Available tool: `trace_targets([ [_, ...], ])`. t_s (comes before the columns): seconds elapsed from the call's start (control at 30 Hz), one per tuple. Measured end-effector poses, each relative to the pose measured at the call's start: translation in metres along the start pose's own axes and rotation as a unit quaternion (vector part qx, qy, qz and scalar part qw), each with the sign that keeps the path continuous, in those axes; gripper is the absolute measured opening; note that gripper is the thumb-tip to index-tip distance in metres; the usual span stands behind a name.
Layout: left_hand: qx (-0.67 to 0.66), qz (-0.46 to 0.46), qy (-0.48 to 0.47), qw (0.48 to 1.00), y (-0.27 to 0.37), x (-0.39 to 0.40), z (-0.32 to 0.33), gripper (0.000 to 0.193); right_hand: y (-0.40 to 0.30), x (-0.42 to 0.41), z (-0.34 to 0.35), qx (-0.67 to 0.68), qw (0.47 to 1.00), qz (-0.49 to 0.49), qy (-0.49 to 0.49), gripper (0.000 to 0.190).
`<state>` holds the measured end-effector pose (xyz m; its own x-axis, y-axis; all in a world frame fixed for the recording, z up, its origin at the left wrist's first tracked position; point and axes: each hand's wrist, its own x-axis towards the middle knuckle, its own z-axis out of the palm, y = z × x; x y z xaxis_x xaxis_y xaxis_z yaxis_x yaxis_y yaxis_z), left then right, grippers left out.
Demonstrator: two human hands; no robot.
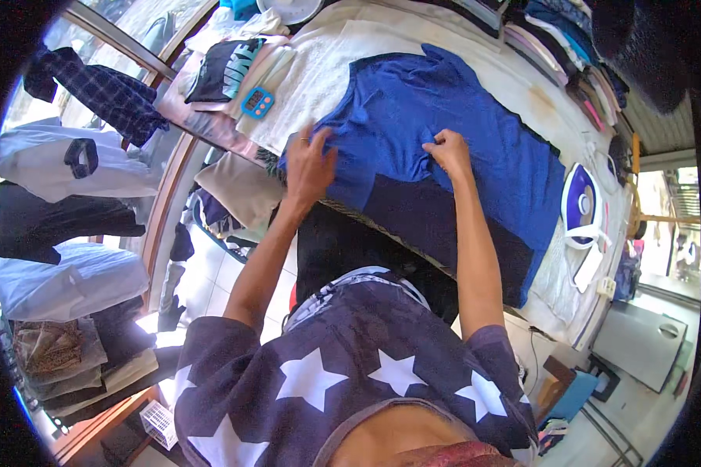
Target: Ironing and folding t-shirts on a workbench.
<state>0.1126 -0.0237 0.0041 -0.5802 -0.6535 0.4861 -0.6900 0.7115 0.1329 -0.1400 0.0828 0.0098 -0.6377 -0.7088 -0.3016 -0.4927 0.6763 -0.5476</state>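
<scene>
A blue garment (473, 117) with a dark lower panel (409, 204) lies spread on the white cloth-covered table (321, 64). Creases run across its middle. My right hand (451, 154) pinches the blue fabric between thumb and fingertips near the garment's centre. At its left edge, my left hand (311, 166) is over the blue fabric; motion blur hides whether its fingers hold any cloth. A purple and white clothes iron (581, 201) rests on the table to the right of the garment.
A blue digital timer (257, 103) sits by a folded black Nike garment (225, 70) at the back left. Folded clothes (552, 44) line the far right edge. Hanging clothes (76, 219) fill the left side. A beige cushion (242, 187) lies below the table's left edge.
</scene>
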Motion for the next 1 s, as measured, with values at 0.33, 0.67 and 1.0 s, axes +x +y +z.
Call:
trace_targets([
  [0.33,-0.748,-0.434,-0.408,0.292,-0.003,0.049,0.004,0.046,-0.041,-0.056,0.016,0.034,0.895,-0.426,-0.125,0.021],
  [0.67,-0.501,-0.257,-0.418,0.713,-0.022,0.059,0.032,0.036,-0.007,-0.107,0.057,-0.011,0.865,-0.499,0.062,0.029],
  [1.0,-0.470,-0.217,-0.253,0.818,-0.017,0.054,0.036,0.032,0.010,-0.134,0.052,0.071,0.901,-0.410,0.124,0.021],
])
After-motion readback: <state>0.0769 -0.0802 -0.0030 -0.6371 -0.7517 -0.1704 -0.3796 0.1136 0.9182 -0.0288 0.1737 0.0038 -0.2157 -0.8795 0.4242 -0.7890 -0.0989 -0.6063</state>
